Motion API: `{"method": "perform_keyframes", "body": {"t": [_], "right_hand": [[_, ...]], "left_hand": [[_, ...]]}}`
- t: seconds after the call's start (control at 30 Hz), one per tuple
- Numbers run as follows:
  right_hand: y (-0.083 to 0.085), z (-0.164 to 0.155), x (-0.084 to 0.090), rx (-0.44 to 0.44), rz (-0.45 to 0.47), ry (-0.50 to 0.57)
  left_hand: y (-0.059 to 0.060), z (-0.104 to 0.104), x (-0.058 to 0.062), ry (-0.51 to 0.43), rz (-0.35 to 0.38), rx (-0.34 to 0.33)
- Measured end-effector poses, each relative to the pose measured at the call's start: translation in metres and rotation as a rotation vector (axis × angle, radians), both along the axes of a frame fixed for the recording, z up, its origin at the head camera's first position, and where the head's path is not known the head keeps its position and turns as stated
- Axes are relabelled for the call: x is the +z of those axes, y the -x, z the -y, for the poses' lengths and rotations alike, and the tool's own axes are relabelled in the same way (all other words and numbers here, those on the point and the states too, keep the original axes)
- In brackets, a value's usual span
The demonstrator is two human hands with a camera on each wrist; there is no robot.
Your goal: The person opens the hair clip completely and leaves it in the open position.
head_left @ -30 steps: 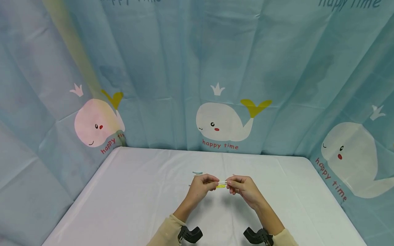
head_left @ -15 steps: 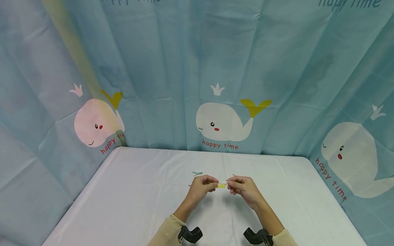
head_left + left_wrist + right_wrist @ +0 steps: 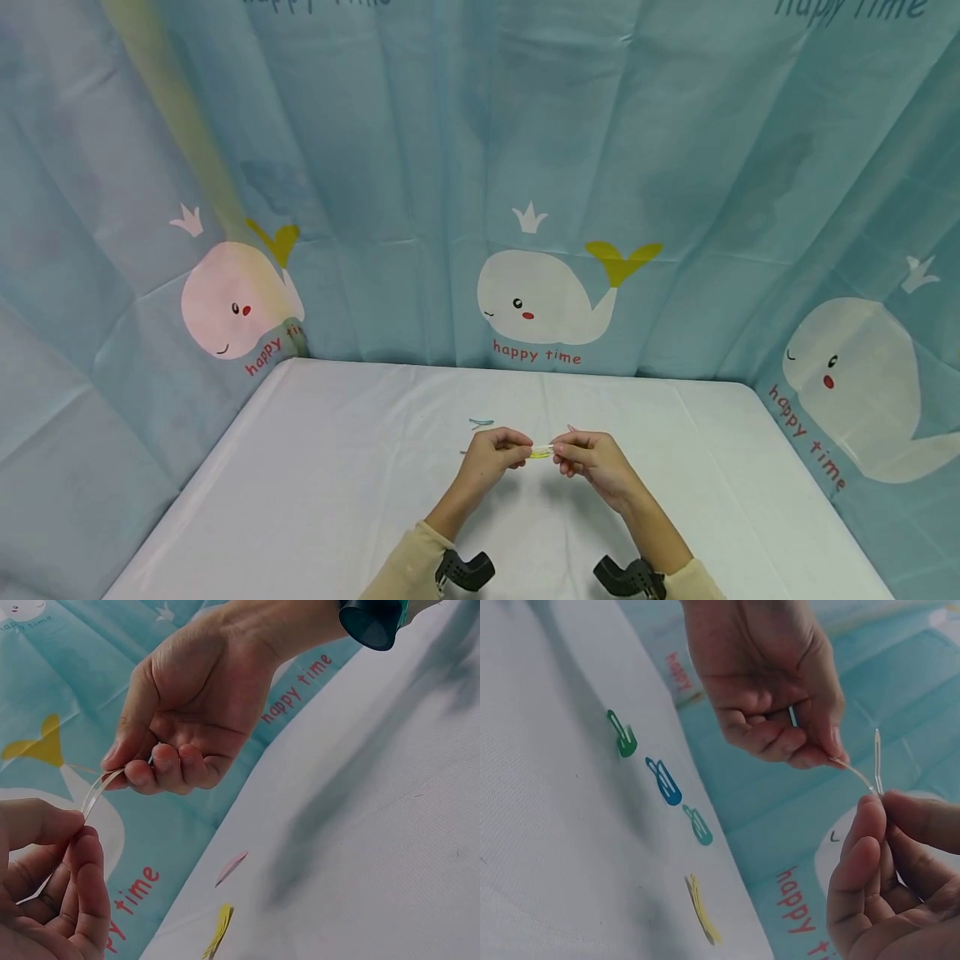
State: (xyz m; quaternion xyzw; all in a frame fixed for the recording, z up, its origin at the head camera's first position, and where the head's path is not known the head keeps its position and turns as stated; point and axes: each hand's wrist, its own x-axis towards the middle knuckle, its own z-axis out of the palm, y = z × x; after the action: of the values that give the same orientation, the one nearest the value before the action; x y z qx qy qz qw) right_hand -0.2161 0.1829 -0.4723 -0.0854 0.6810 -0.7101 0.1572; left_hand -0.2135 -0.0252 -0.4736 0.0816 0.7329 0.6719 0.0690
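Above the table, my left hand (image 3: 489, 452) and right hand (image 3: 594, 458) hold a pale white snap hair clip (image 3: 878, 762) between them. In the right wrist view, my right thumb and fingertips pinch the clip's lower end, while my left fingertips grip one strip of it. Its other pointed strip stands apart, so the clip is spread. Behind the hands, a yellow hair clip (image 3: 701, 910) lies on the white tablecloth. Teal (image 3: 698, 825), blue (image 3: 664, 781) and green (image 3: 622, 734) hair clips lie in a row beyond it.
A pink clip (image 3: 231, 868) lies on the cloth near the yellow one. The white table (image 3: 315, 500) is bordered by a blue whale-print curtain (image 3: 420, 292) at the back and sides. Black wrist devices (image 3: 465, 572) are worn on both forearms.
Both hands stay almost in place, with only slight shifts of the fingers around the white hair clip. The clips on the table have not moved.
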Motion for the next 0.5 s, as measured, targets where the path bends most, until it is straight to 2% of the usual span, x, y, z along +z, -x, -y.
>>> {"method": "perform_keyframes", "body": {"t": [0.27, 0.5], "right_hand": [[0.003, -0.001, -0.001, -0.023, 0.01, -0.015], [0.012, -0.003, -0.005, -0.098, 0.028, -0.073]], "left_hand": [[0.003, -0.002, -0.002, 0.059, -0.014, -0.018], [0.013, -0.006, -0.003, 0.093, -0.004, -0.012]]}}
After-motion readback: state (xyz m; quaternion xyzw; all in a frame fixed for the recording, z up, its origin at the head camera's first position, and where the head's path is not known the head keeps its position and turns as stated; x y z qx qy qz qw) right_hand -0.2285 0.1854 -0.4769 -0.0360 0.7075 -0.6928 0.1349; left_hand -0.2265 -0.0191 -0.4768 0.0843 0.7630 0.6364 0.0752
